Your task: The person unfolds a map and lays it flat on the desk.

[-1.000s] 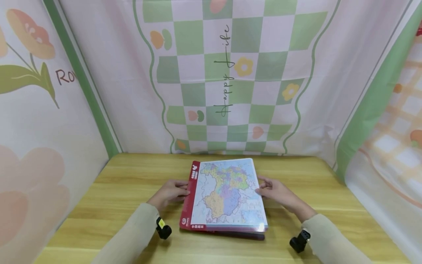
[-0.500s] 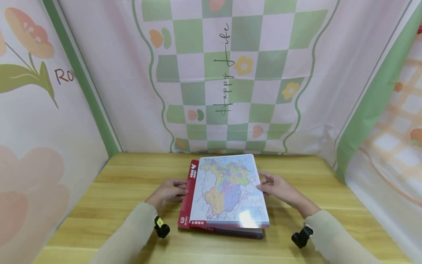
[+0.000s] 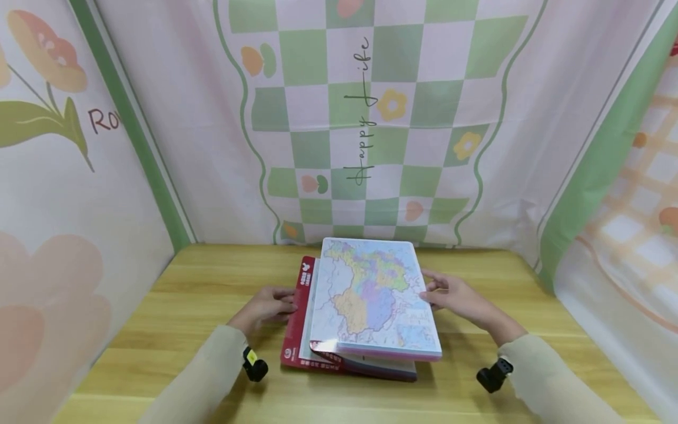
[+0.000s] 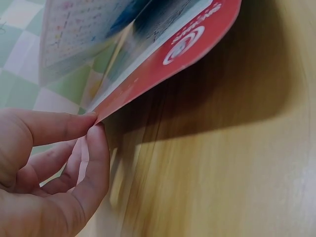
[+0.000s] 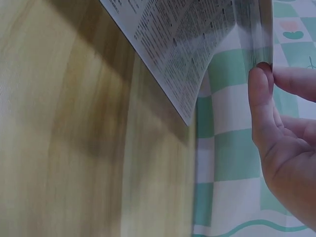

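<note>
Red plastic-looking trim runs down the left side of the lower map (image 3: 299,324), and the left hand (image 3: 269,305) pinches that trim between thumb and finger. On top sits the upper map (image 3: 373,294), not lined up with it: it sticks out more toward the far edge and the right edge of the wooden table (image 3: 180,335). Both maps are long from the table's far edge toward its near edge. The right hand (image 3: 457,300) is nearer the upper map and pinches its right side, so that map lies to the left of those fingers. Shadows on the wood make both look a bit lifted. I cannot tell how many sheets are stacked.
</note>
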`<move>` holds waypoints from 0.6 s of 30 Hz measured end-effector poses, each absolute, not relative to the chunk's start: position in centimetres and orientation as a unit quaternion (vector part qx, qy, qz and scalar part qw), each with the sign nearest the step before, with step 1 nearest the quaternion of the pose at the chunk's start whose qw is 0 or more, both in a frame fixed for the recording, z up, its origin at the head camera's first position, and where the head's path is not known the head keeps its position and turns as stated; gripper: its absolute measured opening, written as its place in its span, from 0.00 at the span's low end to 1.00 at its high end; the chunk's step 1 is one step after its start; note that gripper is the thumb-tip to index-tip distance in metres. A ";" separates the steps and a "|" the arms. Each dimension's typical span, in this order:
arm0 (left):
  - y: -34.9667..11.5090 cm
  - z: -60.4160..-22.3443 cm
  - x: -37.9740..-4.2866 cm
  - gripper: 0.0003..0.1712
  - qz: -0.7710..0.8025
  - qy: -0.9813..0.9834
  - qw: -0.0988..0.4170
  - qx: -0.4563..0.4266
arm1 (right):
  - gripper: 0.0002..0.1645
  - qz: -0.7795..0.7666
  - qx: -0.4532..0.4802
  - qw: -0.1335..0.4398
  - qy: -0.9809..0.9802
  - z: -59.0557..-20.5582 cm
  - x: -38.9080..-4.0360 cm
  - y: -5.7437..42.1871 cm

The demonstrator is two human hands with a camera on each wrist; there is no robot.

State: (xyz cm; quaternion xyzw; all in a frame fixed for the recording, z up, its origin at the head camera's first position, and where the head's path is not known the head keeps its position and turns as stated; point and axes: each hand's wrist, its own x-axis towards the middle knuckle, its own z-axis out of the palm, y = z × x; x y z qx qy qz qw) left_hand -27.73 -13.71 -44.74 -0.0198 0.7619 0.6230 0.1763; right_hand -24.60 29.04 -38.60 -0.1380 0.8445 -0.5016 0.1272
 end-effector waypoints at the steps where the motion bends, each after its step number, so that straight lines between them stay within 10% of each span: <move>1: -13.8 -44.7 -27.7 0.30 0.622 0.762 0.177 -0.022 | 0.45 -0.501 -0.140 0.126 0.845 -38.5 -24.6 29.1; 18: -15.2 -44.4 -27.7 0.30 0.615 0.768 0.171 -0.054 | 0.45 -0.487 -0.156 0.130 0.850 -37.4 -24.3 31.1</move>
